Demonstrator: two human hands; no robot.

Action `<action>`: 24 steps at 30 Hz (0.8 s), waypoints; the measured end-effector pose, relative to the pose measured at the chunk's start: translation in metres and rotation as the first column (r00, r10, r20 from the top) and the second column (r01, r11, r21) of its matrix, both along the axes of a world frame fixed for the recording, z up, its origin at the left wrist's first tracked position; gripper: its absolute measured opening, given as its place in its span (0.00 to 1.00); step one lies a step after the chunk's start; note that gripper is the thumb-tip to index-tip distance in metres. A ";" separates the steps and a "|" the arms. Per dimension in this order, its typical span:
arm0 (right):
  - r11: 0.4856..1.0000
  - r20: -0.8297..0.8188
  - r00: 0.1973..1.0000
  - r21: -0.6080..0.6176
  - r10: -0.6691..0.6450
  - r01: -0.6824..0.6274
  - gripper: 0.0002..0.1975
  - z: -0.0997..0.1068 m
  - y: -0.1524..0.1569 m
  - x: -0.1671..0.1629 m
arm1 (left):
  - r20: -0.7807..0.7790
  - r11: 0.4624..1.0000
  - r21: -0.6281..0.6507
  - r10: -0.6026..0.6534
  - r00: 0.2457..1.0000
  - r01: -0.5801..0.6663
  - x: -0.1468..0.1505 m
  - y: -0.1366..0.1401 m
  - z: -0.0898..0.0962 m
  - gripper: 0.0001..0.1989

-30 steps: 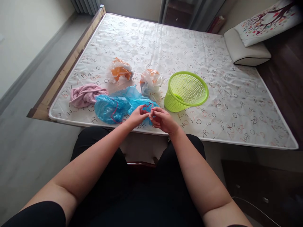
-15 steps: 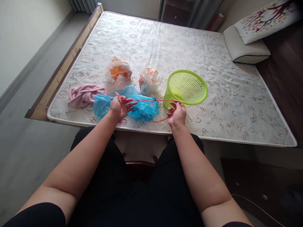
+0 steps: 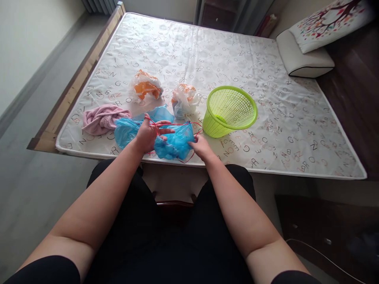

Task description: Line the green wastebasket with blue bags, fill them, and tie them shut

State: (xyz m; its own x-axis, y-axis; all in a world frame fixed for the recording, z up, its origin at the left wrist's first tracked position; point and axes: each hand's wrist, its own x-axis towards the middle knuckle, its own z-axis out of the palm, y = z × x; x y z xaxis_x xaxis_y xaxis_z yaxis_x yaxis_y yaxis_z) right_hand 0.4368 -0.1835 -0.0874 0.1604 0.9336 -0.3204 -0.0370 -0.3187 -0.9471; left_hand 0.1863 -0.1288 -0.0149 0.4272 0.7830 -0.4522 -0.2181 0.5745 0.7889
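Note:
A crumpled blue plastic bag [image 3: 174, 144] lies at the mattress's near edge, with a thin red drawstring [image 3: 177, 124] running from it. My left hand [image 3: 146, 134] is held over the bag, palm up, fingers stretched out and apart. The red string loops across its thumb and fingers. At the bag's right end, my right hand [image 3: 203, 148] pinches the blue plastic, and a slack loop of the string curves beside its fingertips. The exact grip of the right fingers is partly hidden.
A green mesh basket [image 3: 231, 110] stands right of the bag. Two orange-and-white plastic bags [image 3: 146, 86] sit behind, and a pink towel [image 3: 103, 119] lies left. All rest on the letter-patterned mattress [image 3: 284, 138]. A cushion [image 3: 328, 29] is at the far right.
My right hand has moved left from beside the basket to the blue bag. The string, stretched taut between my hands before, now hangs in a slacker loop, and the bag is bunched nearer to me.

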 end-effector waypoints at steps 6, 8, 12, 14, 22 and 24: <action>0.950 -0.184 0.932 -0.086 -0.313 0.302 0.11 0.015 0.013 0.014 | -0.310 1.000 0.006 -0.028 0.950 0.031 -0.013 0.012 -0.009 0.30; 0.899 -0.279 0.855 -0.086 -0.436 0.430 0.11 0.019 0.018 0.019 | -0.509 0.996 0.088 0.029 0.860 0.019 -0.020 0.016 -0.016 0.17; 0.865 -0.322 0.809 -0.077 -0.492 0.496 0.11 0.019 0.022 0.024 | -0.781 0.952 0.302 0.218 0.586 0.049 -0.034 0.021 -0.026 0.05; 0.877 -0.313 0.821 -0.101 -0.477 0.470 0.10 0.017 0.022 0.023 | -0.772 0.919 0.375 0.236 0.590 0.124 -0.035 0.018 -0.025 0.09; 0.980 -0.347 0.916 -0.070 -0.201 0.188 0.18 0.024 0.011 0.011 | -0.744 0.728 0.512 0.110 0.659 0.456 0.013 -0.014 -0.032 0.54; 0.995 -0.406 0.909 -0.047 -0.098 0.086 0.23 0.033 0.009 0.011 | -0.810 0.750 0.457 0.128 0.572 0.479 0.019 -0.013 -0.039 0.48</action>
